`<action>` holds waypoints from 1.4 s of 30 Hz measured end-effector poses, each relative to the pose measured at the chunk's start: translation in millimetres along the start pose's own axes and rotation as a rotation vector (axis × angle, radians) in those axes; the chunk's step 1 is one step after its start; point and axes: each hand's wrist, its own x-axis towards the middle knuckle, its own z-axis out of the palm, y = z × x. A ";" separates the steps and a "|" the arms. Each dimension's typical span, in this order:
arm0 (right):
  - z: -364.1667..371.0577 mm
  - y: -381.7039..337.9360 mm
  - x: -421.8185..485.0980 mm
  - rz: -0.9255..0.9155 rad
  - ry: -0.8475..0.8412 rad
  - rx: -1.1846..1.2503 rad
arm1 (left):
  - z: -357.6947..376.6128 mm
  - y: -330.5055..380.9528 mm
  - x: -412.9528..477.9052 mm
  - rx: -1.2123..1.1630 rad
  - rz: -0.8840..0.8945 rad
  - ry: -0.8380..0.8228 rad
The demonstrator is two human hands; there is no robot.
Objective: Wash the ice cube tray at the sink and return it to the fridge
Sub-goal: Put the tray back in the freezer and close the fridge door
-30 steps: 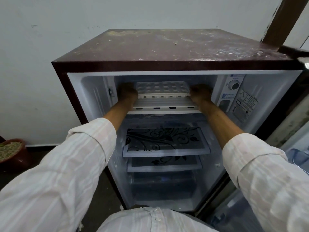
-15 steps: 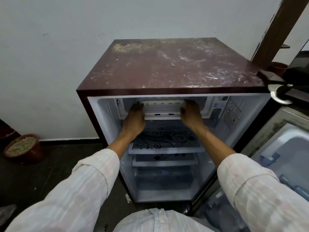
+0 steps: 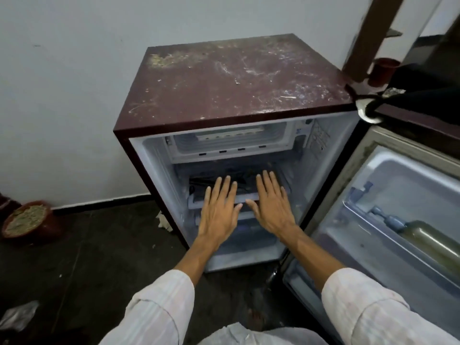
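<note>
At 9 o'clock a clay pot is sitting on the dark floor against the wall. The maroon fridge is standing open in the middle. Inside, the white ice cube tray is lying in the freezer compartment at the top, with its long axis running from 9 to 3 o'clock across the opening.

Below it, the left hand and the right hand are hovering side by side in front of the glass shelf. Both are flat and wide, fingers straight and spread, holding nothing. I cannot tell whether the fingertips are touching the shelf. From the hands the tray is lying at 12 o'clock, well apart from both. The left hand is sitting more directly under it.

The tray is looking returned, so the washing and putting back appear done. What is probably remaining is shutting the fridge. The door is swinging wide at 3 o'clock, nearer the right hand, and is carrying a bottle lying in its rack. The room between door and cabinet is looking open apart from the arms, which are crossing the sill and would need to clear it first
</note>
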 end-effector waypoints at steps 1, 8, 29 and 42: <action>2.5 1.1 -13.6 0.018 0.000 -0.005 | 2.8 6.4 -8.0 0.002 0.028 -0.015; 7.8 7.1 -119.9 0.177 0.020 -0.086 | 11.5 57.8 -58.8 -0.038 0.256 -0.032; -50.8 95.5 -402.1 0.819 0.210 -0.166 | 37.2 304.6 -168.5 -0.278 0.952 -0.158; -115.2 236.8 -507.9 0.792 0.272 -0.144 | 53.4 476.8 -215.0 -0.433 0.943 -0.149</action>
